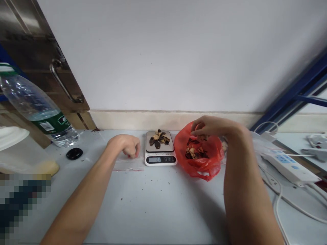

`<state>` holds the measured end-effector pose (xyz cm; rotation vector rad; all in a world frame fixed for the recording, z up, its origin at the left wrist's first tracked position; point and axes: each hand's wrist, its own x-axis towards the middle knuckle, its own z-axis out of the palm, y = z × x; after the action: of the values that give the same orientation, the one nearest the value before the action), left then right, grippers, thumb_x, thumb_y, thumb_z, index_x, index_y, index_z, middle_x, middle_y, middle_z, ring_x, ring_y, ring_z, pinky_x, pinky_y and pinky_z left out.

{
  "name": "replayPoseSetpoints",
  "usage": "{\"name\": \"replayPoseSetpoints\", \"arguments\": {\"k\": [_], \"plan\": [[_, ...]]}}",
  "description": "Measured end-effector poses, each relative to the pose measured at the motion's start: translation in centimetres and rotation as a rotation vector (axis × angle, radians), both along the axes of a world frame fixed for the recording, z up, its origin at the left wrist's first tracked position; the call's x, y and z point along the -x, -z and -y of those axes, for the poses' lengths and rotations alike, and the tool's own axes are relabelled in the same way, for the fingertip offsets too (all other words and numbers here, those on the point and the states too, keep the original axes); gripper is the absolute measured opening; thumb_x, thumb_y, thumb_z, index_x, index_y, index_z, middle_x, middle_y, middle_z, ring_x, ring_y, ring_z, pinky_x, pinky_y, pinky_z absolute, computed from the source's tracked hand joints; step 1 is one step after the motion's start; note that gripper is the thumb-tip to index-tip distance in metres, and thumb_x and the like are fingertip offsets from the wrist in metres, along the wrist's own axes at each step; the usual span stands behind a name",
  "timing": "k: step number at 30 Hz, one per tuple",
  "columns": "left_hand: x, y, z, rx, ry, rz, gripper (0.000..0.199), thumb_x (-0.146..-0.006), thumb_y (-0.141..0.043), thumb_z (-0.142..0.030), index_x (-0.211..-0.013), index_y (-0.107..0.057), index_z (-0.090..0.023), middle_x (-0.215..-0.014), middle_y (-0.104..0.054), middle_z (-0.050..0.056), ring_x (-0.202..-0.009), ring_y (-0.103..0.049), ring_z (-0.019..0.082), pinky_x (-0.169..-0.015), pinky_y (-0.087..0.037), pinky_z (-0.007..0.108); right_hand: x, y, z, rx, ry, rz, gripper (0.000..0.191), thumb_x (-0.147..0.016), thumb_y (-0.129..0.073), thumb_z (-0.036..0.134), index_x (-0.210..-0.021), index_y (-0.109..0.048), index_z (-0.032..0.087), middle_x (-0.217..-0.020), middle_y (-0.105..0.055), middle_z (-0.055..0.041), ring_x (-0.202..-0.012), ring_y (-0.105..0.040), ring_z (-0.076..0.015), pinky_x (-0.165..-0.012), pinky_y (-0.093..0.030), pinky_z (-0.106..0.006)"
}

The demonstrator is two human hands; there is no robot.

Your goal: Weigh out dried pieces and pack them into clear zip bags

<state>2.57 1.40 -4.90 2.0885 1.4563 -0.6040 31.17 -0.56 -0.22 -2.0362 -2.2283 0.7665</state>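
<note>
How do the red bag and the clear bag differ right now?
The red bag is coloured, while the clear bag is see-through with a thin reddish line along its edge. The red bag stands bulging with its mouth open; the clear bag lies flat. Dark and pale dried pieces show inside the red bag, but none can be made out in the clear bag. Both are on the table, either side of the scale.

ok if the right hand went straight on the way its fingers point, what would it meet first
Likely the left side of the red bag: the right hand angles its fingers left and down over the opening. Depth is unclear, so the dried pieces inside could come first.
</note>
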Motion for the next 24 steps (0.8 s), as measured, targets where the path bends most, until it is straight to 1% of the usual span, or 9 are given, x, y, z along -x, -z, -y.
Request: {"name": "replayPoseSetpoints", "arguments": {"k": [3,6,9,12,14,17,19,21,24], "plan": [[0.2,-0.6,0.1,-0.033,0.015,-0.004,0.023,-0.047,-0.055,-0.016,-0.066,-0.067,-0.022,-0.069,-0.070,0.003,-0.070,-0.063,0.024,-0.061,-0.045,0.031,-0.1,0.1,0.0,0.034,0.027,0.024,0.012,-0.079,-0.063,0.016,-0.068,-0.066,0.020,-0.059,-0.067,-0.0004,-0.062,-0.066,-0.0157,-0.057,-0.050,-0.023],[0.9,-1.2,0.0,-0.116,0.023,0.009,0.027,-0.049,-0.054,-0.017,-0.071,-0.068,-0.023,-0.075,-0.073,0.001,-0.071,-0.065,0.022,-0.058,-0.043,0.028,0.2,0.1,0.0,0.019,0.183,0.070,0.005,-0.078,-0.067,0.018,-0.077,-0.072,0.020,-0.060,-0.068,-0.0022,-0.063,-0.069,-0.0188,-0.058,-0.053,-0.027],[1.9,-1.9,-0.1,-0.161,0.025,0.058,0.031,-0.051,-0.054,-0.017,-0.078,-0.068,-0.024,-0.075,-0.074,0.000,-0.070,-0.064,0.020,-0.057,-0.041,0.026,1.2,-0.1,0.1,-0.195,0.293,0.119,0.013,-0.080,-0.069,0.025,-0.090,-0.076,0.020,-0.070,-0.073,-0.0060,-0.068,-0.070,-0.0217,-0.061,-0.054,-0.029],[2.4,-2.3,-0.1,-0.153,0.015,0.084,0.035,-0.050,-0.052,-0.016,-0.081,-0.068,-0.023,-0.076,-0.075,0.001,-0.073,-0.065,0.022,-0.058,-0.042,0.026,3.4,0.3,-0.5,-0.422,0.206,0.034,0.017,-0.085,-0.066,0.025,-0.096,-0.077,0.019,-0.085,-0.076,-0.0097,-0.076,-0.071,-0.0215,-0.068,-0.055,-0.029],[2.5,-2.4,0.0,-0.140,0.004,0.085,0.038,-0.050,-0.052,-0.017,-0.083,-0.069,-0.023,-0.078,-0.075,0.002,-0.076,-0.066,0.023,-0.060,-0.043,0.028,5.4,1.3,-1.3,-0.460,0.102,-0.094,0.021,-0.088,-0.062,0.019,-0.103,-0.077,0.018,-0.096,-0.078,-0.0104,-0.083,-0.071,-0.0203,-0.076,-0.055,-0.028],[2.2,-2.4,0.2,-0.130,-0.001,0.079,0.039,-0.050,-0.051,-0.016,-0.083,-0.068,-0.023,-0.079,-0.076,0.002,-0.075,-0.065,0.023,-0.060,-0.042,0.028,8.1,3.7,-2.7,-0.433,-0.039,-0.176,0.035,-0.088,-0.059,0.010,-0.120,-0.072,0.016,-0.112,-0.076,-0.0119,-0.102,-0.070,-0.0209,-0.088,-0.053,-0.028],[2.0,-2.4,0.3,-0.134,0.000,0.075,0.037,-0.050,-0.050,-0.015,-0.082,-0.067,-0.023,-0.078,-0.075,0.001,-0.073,-0.065,0.022,-0.058,-0.041,0.027,9.3,5.2,-3.4,-0.397,-0.077,-0.162,0.035,-0.090,-0.061,0.014,-0.124,-0.070,0.017,-0.118,-0.075,-0.0130,-0.108,-0.070,-0.0223,-0.093,-0.052,-0.030],[1.9,-2.4,0.4,-0.131,-0.001,0.075,0.035,-0.050,-0.050,-0.014,-0.080,-0.065,-0.023,-0.077,-0.075,0.000,-0.073,-0.065,0.021,-0.058,-0.041,0.027,10.0,6.2,-3.7,-0.362,-0.079,-0.123,0.034,-0.090,-0.063,0.017,-0.124,-0.070,0.017,-0.116,-0.076,-0.0134,-0.108,-0.070,-0.0240,-0.094,-0.052,-0.032],[1.8,-2.5,0.4,-0.122,-0.010,0.069,0.034,-0.050,-0.049,-0.013,-0.079,-0.064,-0.023,-0.077,-0.075,0.000,-0.074,-0.065,0.021,-0.060,-0.042,0.027,10.2,6.8,-3.8,-0.345,-0.064,-0.091,0.032,-0.089,-0.063,0.016,-0.119,-0.073,0.015,-0.111,-0.078,-0.0143,-0.107,-0.072,-0.0261,-0.093,-0.052,-0.032]]}}
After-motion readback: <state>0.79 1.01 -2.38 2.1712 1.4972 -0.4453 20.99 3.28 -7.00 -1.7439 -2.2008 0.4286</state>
